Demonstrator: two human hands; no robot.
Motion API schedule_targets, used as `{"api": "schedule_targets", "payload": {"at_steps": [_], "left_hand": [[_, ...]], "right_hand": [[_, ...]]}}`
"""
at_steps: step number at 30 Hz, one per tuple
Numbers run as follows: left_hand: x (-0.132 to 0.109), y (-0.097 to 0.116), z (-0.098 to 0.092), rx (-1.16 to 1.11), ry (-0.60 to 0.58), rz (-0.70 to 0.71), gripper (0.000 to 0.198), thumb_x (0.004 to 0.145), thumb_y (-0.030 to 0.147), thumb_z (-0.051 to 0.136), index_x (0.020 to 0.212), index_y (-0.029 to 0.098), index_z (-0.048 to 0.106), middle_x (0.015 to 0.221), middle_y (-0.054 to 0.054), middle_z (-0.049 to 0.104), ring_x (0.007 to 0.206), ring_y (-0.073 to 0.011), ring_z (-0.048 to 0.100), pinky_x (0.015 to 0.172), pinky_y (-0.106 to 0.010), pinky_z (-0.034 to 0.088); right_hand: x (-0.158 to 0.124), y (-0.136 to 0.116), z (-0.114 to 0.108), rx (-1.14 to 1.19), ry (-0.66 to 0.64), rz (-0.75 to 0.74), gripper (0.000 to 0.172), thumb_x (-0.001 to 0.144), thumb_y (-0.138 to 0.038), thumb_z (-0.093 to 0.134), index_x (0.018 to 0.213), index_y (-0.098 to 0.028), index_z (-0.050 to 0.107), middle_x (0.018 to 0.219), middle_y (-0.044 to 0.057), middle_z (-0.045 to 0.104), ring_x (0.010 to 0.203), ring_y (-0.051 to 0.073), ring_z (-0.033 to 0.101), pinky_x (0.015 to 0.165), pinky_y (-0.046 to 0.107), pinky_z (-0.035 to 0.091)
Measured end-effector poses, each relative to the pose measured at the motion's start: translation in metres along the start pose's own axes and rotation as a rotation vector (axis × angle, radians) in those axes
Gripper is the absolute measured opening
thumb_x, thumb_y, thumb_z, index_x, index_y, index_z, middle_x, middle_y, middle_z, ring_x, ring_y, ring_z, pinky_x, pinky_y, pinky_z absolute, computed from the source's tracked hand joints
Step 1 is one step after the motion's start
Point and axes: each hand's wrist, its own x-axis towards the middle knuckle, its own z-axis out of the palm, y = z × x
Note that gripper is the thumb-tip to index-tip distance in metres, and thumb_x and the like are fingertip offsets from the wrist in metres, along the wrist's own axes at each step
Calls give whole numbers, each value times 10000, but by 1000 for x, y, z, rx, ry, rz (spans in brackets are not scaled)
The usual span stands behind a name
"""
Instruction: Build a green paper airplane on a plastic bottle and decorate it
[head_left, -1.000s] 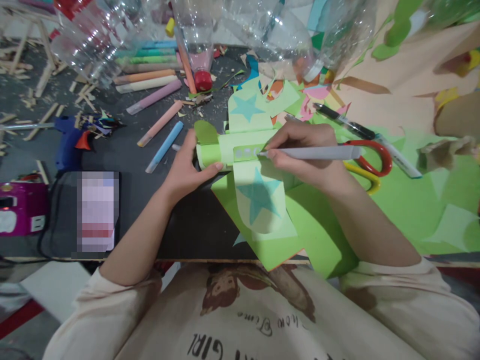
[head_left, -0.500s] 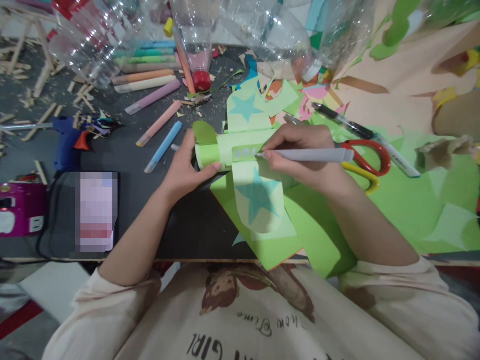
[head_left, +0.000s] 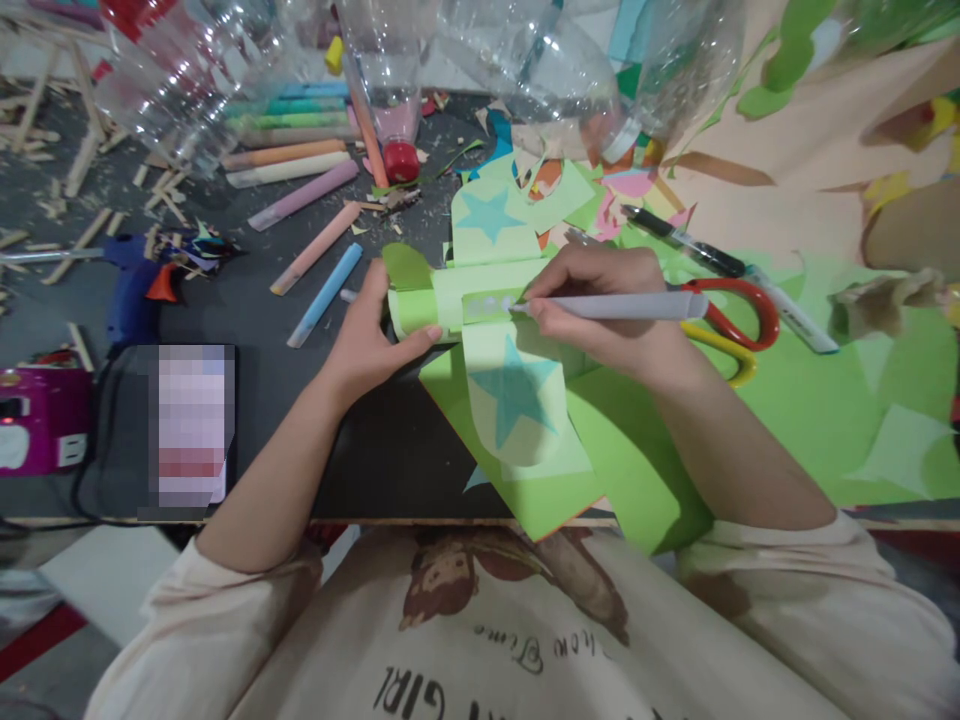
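Note:
A light green paper airplane [head_left: 450,285] with a rolled tube body lies in front of me. Blue stars mark its two wings, and a darker green tail piece stands at its left end. Thumb and fingers of my left hand [head_left: 369,335] are closed around that left end. In my right hand [head_left: 600,300] is a pale grey-lilac marker [head_left: 637,306], its tip touching a small green strip [head_left: 487,304] on the tube. Pale marks show on the strip. Part of the tube is hidden behind my right hand.
Red-and-yellow scissors [head_left: 739,315] and a black pen [head_left: 686,240] lie to the right on green paper [head_left: 810,430]. Left are loose markers [head_left: 322,295], a blue glue gun [head_left: 135,285] and a phone [head_left: 193,425]. Plastic bottles [head_left: 540,60] stand along the back.
The view has shifted very slightly. Both hands keep their places on the airplane and the marker, and the pale marks on the strip look little different.

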Motion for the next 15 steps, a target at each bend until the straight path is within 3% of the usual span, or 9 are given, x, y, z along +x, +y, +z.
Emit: {"api": "schedule_targets", "payload": {"at_steps": [7, 11, 15], "left_hand": [[1, -1, 0, 5, 2, -11, 682, 805, 701, 583, 1340, 297, 461, 1313, -100, 595, 1211, -326, 592, 1007, -486, 515], [0, -2, -1, -9, -12, -14, 682, 811, 685, 587, 1356, 299, 449, 1338, -99, 579, 1231, -322, 581, 1020, -477, 512], [0, -2, 0, -21, -5, -20, 692, 789, 690, 611, 1343, 303, 463, 1327, -102, 585, 1223, -334, 584, 1007, -492, 519]], "right_hand": [[0, 4, 1, 11, 78, 4, 214, 828, -279, 677, 646, -227, 577, 593, -29, 571, 566, 135, 484, 598, 319, 412], [0, 2, 0, -48, 36, 41, 219, 831, -334, 677, 657, -237, 586, 608, -23, 581, 564, 136, 477, 595, 319, 406], [1, 0, -1, -23, -9, 11, 230, 819, -280, 647, 618, -217, 557, 595, -33, 555, 540, 112, 446, 586, 305, 382]]}}
